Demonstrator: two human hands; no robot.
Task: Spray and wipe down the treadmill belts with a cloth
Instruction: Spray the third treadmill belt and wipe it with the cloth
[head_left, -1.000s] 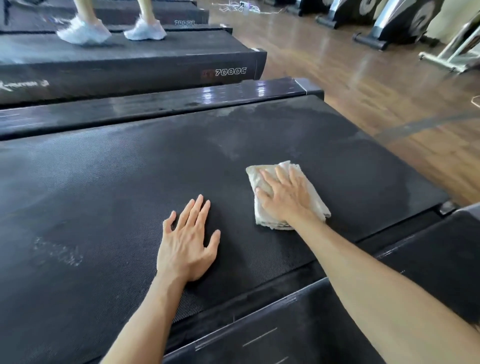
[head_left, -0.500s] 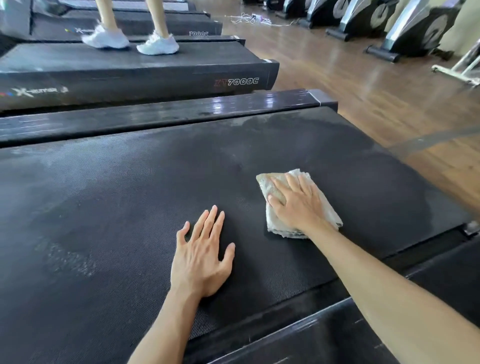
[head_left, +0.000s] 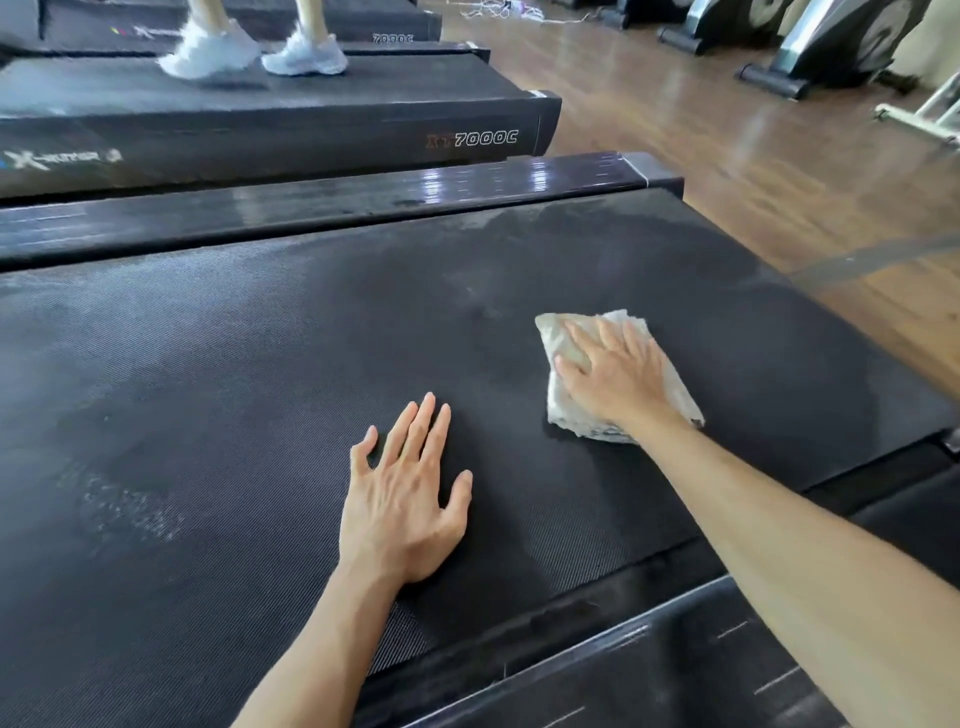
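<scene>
A wide black treadmill belt (head_left: 260, 389) fills the view, with a whitish dusty patch at its left and damp-looking streaks near its far end. A folded pale cloth (head_left: 566, 332) lies on the belt right of centre. My right hand (head_left: 615, 376) presses flat on the cloth with straight fingers. My left hand (head_left: 408, 493) rests flat on the bare belt, fingers spread, a hand's width left of the cloth. No spray bottle is in view.
The glossy side rail (head_left: 363, 200) runs along the belt's far side, another rail (head_left: 649, 649) along the near side. On the adjacent treadmill (head_left: 311, 130) a person's white shoes (head_left: 304, 52) stand. Wooden floor (head_left: 753, 171) and exercise machines (head_left: 831, 47) lie to the right.
My right hand and the cloth have moved slightly farther along the belt. The view has shifted a little; my left hand stays planted on the belt.
</scene>
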